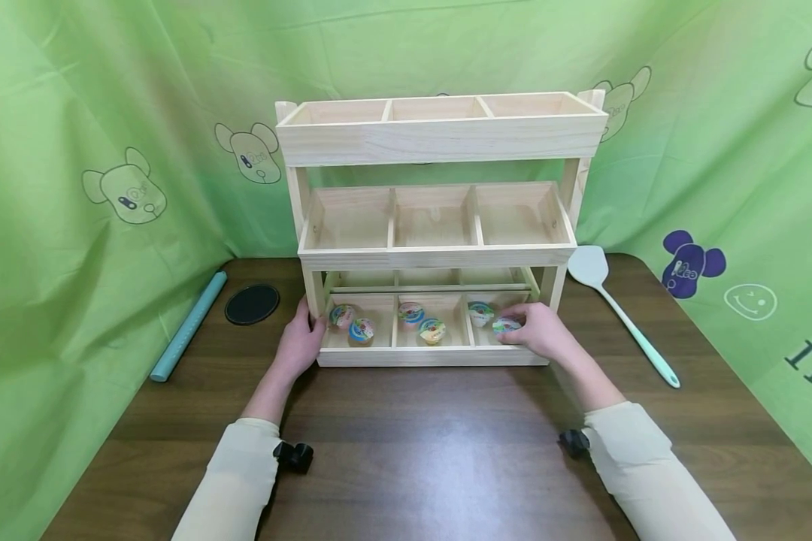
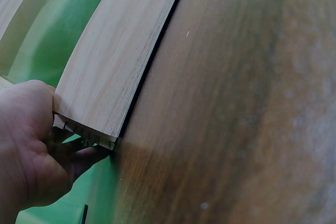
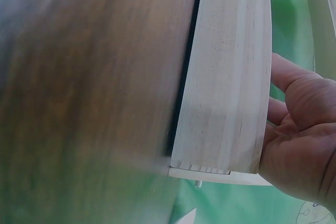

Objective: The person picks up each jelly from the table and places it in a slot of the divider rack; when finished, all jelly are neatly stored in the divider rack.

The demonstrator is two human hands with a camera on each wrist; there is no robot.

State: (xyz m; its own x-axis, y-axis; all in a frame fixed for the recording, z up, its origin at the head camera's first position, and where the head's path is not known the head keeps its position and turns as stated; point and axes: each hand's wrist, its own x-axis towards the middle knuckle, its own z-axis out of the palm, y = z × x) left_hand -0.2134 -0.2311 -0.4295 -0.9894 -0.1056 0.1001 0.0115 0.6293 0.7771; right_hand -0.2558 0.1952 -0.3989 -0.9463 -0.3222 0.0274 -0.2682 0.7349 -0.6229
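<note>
A three-tier wooden rack [image 1: 440, 141] stands on the table, each tier split into three compartments. In the bottom tier [image 1: 433, 358] lie small jelly cups with printed lids, two per compartment. My right hand [image 1: 541, 329] reaches into the bottom right compartment and pinches a jelly cup [image 1: 505, 325]; another jelly cup [image 1: 481, 313] sits just left of it. The right wrist view hides that cup behind the front board [image 3: 226, 77]. At the bottom tier's left end, my left hand [image 1: 300, 344] grips the side; in the left wrist view its fingers [image 2: 86, 161] lie along the end board.
Left of the rack are a black round disc [image 1: 252, 304] and a blue rod [image 1: 189, 327]. A spatula [image 1: 625, 312] with a pale green handle lies at the right. Green cloth [image 1: 108, 113] hangs behind and at both sides. The brown table [image 1: 440, 451] extends in front.
</note>
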